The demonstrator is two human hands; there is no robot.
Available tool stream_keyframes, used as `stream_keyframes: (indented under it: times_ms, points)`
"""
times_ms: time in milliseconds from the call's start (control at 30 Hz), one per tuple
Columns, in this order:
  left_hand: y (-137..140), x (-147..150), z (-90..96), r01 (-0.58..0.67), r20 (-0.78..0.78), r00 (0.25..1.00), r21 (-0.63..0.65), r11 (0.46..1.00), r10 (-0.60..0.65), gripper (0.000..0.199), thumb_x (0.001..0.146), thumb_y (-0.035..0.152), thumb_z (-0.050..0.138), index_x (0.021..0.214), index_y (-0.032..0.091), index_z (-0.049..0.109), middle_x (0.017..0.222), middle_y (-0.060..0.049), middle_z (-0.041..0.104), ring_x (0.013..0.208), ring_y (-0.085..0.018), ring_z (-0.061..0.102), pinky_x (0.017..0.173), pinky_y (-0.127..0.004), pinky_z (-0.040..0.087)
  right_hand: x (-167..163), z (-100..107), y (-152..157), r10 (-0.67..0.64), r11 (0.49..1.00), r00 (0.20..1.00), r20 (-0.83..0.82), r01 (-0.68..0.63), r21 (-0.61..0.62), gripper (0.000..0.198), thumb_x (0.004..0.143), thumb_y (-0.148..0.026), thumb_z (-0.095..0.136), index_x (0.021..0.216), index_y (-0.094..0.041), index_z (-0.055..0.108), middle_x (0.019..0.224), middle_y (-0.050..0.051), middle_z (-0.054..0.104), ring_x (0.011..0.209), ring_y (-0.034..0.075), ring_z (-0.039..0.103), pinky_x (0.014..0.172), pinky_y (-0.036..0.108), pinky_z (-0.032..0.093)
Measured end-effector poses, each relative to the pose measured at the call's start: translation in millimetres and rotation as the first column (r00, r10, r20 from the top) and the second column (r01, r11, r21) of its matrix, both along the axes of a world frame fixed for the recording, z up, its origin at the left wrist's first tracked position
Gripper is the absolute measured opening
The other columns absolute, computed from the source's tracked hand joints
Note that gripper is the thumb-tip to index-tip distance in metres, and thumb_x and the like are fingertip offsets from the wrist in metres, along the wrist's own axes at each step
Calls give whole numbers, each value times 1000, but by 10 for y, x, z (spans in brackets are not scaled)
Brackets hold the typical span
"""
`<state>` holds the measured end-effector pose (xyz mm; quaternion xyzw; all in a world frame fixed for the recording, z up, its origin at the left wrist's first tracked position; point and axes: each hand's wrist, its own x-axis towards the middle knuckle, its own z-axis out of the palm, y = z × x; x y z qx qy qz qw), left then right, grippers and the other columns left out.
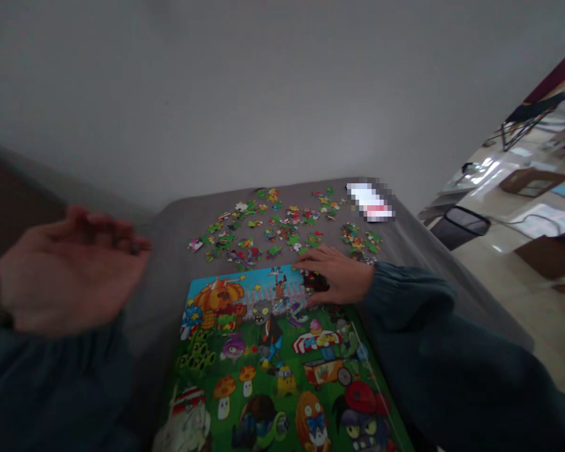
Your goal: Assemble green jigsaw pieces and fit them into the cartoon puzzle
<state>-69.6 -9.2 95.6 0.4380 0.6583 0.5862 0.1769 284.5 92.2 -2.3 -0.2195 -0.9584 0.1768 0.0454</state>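
A large colourful cartoon puzzle picture (pixel 252 358) lies flat in front of me, with zombies, mushrooms and a pumpkin on it. My right hand (pixel 332 273) rests across its top right edge. The fingers reach left and the thumb is apart, with a dark part of the picture showing between them. My left hand (pixel 75 270) is raised at the left, away from the picture. Its palm is turned up and its fingers are loosely bent, blurred by motion; I make out nothing held in it. Loose jigsaw pieces (pixel 294 240) are scattered beyond the picture's far edge.
A grey cloth (pixel 414 245) covers the table, which stands against a pale wall (pixel 263 94). A phone-like object (pixel 371 202) with a blurred bright screen lies at the back right corner. Cardboard boxes (pixel 550 254) and a dark mesh-like bin (pixel 466 223) stand on the floor at the right.
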Motion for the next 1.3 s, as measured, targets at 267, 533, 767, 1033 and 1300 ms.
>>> stream_keyframes:
  times_ms: [267, 533, 767, 1033, 1300]
  points:
    - [330, 1122, -357, 230, 360, 897, 113, 967, -256, 15, 82, 37, 52, 73, 25, 46, 57, 7, 28, 52, -14, 41, 56, -28, 49, -57, -45, -66, -39, 999, 999, -21, 40, 15, 89, 80, -67, 79, 148, -15, 57, 143, 20, 57, 128, 36, 51, 106, 59, 45]
    - [695, 262, -686, 342, -324, 873, -128, 931, -365, 25, 77, 51, 68, 81, 27, 75, 92, -6, 72, 98, -29, 65, 100, -49, 50, -74, -47, -15, -42, 999, 998, -54, 41, -15, 64, 91, -55, 74, 140, -16, 64, 136, 17, 63, 122, 33, 55, 103, 52, 47]
    - [555, 149, -1120, 419, -643, 479, -431, 799, -598, 61, 89, 80, 48, 119, 37, 78, 141, -6, 68, 137, -39, 53, 117, -63, 36, -152, -113, 7, -98, 993, 982, -161, 107, 48, 33, 99, -29, 63, 126, -12, 71, 120, 14, 73, 111, 27, 62, 100, 45, 49]
    - [255, 290, -1245, 283, -671, 205, -657, 699, -713, 90, 86, 89, 44, 163, 45, 29, 173, -3, 32, 157, -43, 27, 119, -63, 30, -263, -167, -260, 228, 968, 962, -150, -207, 143, 53, 105, -50, 52, 145, -15, 60, 152, 10, 60, 145, 28, 48, 114, 45, 42]
    - [256, 292, -1138, 256, -617, 236, -706, 660, -751, 88, 86, 88, 44, 163, 49, 25, 176, -2, 23, 160, -47, 16, 118, -72, 26, -242, -134, -268, 226, 971, 973, -47, -221, 90, 50, 108, -45, 50, 148, -16, 57, 157, 12, 55, 153, 26, 42, 121, 47, 37]
